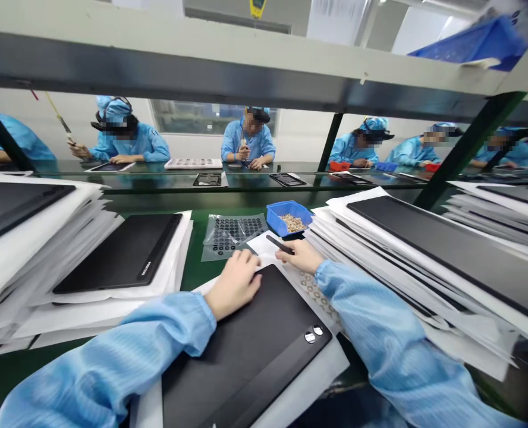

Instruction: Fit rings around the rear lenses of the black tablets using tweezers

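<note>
A black flat panel [246, 345] lies on white foam sheet in front of me, with two small round silver parts [313, 334] near its right edge. My left hand [235, 282] rests on the panel's far corner, fingers curled and pressed down on it. My right hand [302, 255] is closed on a thin dark tool like tweezers [279, 244], its tip over a white sheet. Both arms wear blue sleeves.
A blue tray [289, 215] of small tan parts and a clear bag of black rings [232, 233] sit just beyond. Stacks of panels and foam stand left [121, 255] and right [442, 249]. A shelf beam [201, 71] runs overhead. Several people in blue work at the far bench.
</note>
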Available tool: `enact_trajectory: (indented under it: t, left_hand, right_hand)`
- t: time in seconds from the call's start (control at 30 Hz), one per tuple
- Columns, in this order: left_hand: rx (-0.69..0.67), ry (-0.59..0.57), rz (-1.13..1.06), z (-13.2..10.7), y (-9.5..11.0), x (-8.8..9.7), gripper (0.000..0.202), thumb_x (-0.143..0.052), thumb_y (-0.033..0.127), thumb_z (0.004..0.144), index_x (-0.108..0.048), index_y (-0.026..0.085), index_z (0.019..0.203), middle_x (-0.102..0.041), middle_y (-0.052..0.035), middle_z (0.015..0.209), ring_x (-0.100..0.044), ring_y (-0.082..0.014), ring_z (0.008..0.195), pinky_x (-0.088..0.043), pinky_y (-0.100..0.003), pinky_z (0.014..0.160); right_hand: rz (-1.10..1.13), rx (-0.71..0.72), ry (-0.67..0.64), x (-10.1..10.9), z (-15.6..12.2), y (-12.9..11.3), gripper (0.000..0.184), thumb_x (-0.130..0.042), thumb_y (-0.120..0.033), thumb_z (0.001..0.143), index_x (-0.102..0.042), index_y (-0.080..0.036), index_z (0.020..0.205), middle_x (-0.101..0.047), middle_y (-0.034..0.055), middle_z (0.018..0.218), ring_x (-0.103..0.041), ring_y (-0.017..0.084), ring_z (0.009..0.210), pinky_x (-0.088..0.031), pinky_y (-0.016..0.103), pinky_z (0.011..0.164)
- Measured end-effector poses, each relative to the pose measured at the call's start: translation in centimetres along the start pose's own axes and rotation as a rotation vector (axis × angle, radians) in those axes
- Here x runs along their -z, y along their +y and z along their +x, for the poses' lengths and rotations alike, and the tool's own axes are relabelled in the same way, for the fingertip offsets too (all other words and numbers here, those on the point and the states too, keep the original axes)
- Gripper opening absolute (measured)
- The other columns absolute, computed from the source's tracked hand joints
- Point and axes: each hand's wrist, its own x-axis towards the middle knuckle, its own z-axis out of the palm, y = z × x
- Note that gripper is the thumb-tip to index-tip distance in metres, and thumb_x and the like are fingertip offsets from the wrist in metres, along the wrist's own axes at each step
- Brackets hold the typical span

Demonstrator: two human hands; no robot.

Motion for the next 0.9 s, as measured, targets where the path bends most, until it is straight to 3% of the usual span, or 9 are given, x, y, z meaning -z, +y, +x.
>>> enact_trajectory:
  t: [0.17, 0.3, 0.43, 0.6, 0.77, 0.83, 0.9]
  left_hand:
    - [0.217, -0.014, 0.016, 0.3, -3.0, -0.3, 0.014, -0.047, 0.024, 0.091, -0.055, 0.013, 0.090, -0.055, -0.0065, 0.088, -0.055, -0.0190, 0.083, -0.048, -0.037, 0.078]
    - [0.241, -0.044, 0.031, 0.4, -2.9, -0.6, 0.015, -0.050, 0.027, 0.092, -0.057, 0.013, 0.092, -0.056, -0.0034, 0.089, -0.055, -0.0170, 0.085, -0.047, -0.036, 0.079]
    - [0.203, -0.055, 0.010, 0.6, -2.3, -0.3, 0.017, -0.048, 0.027, 0.092, -0.059, 0.013, 0.089, -0.055, -0.0049, 0.090, -0.054, -0.0182, 0.090, -0.045, -0.036, 0.083]
    - [0.161, -0.062, -0.008, 0.7, -1.5, 1.1, 0.028, -0.044, 0.029, 0.095, -0.058, 0.014, 0.076, -0.057, -0.0044, 0.080, -0.056, -0.0160, 0.081, -0.046, -0.029, 0.076]
    - [0.183, -0.076, 0.021, 0.7, -0.3, 2.4, 0.030, -0.044, 0.032, 0.097, -0.057, 0.013, 0.079, -0.056, 0.0025, 0.066, -0.055, -0.0095, 0.058, -0.048, -0.025, 0.059]
    - [0.212, -0.050, 0.065, 1.1, -0.5, 3.7, 0.030, -0.046, 0.035, 0.096, -0.059, 0.013, 0.078, -0.057, 0.0029, 0.065, -0.056, -0.0091, 0.057, -0.048, -0.024, 0.058]
    - [0.289, 0.065, 0.153, 1.6, -1.6, 6.2, 0.027, -0.051, 0.036, 0.093, -0.061, 0.014, 0.081, -0.061, 0.0015, 0.071, -0.059, -0.0105, 0.063, -0.051, -0.026, 0.063]
  right_hand:
    - [0.029, -0.091, -0.019, -1.5, -0.2, 0.8, 0.027, -0.058, -0.031, 0.080, -0.059, -0.016, 0.058, -0.063, 0.0044, 0.058, -0.061, 0.018, 0.063, -0.041, 0.025, 0.059]
    - [0.073, -0.091, -0.012, -1.6, -0.2, 1.2, 0.030, -0.061, -0.034, 0.077, -0.054, -0.017, 0.053, -0.059, 0.0040, 0.056, -0.058, 0.018, 0.059, -0.038, 0.026, 0.056]
    - [0.122, 0.004, 0.028, -1.1, -0.5, 0.8, 0.021, -0.058, -0.029, 0.077, -0.058, -0.017, 0.060, -0.057, 0.0010, 0.057, -0.054, 0.016, 0.058, -0.035, 0.024, 0.055]
    - [0.160, 0.108, 0.212, -0.9, -1.0, -0.2, 0.022, -0.049, -0.032, 0.081, -0.057, -0.016, 0.067, -0.058, 0.0029, 0.066, -0.052, 0.017, 0.066, -0.035, 0.026, 0.063]
    - [0.252, 0.134, 0.310, -0.9, -0.7, 0.3, 0.032, -0.044, -0.042, 0.082, -0.053, -0.018, 0.063, -0.054, 0.0006, 0.057, -0.049, 0.015, 0.057, -0.036, 0.026, 0.057]
    - [0.290, 0.138, 0.315, -1.1, -0.5, 0.5, 0.039, -0.041, -0.048, 0.083, -0.053, -0.018, 0.062, -0.054, 0.0003, 0.055, -0.050, 0.014, 0.053, -0.037, 0.025, 0.055]
    - [0.314, 0.143, 0.308, -1.4, -0.4, 0.7, 0.042, -0.039, -0.050, 0.084, -0.055, -0.017, 0.063, -0.058, 0.0015, 0.056, -0.054, 0.016, 0.054, -0.039, 0.026, 0.055]
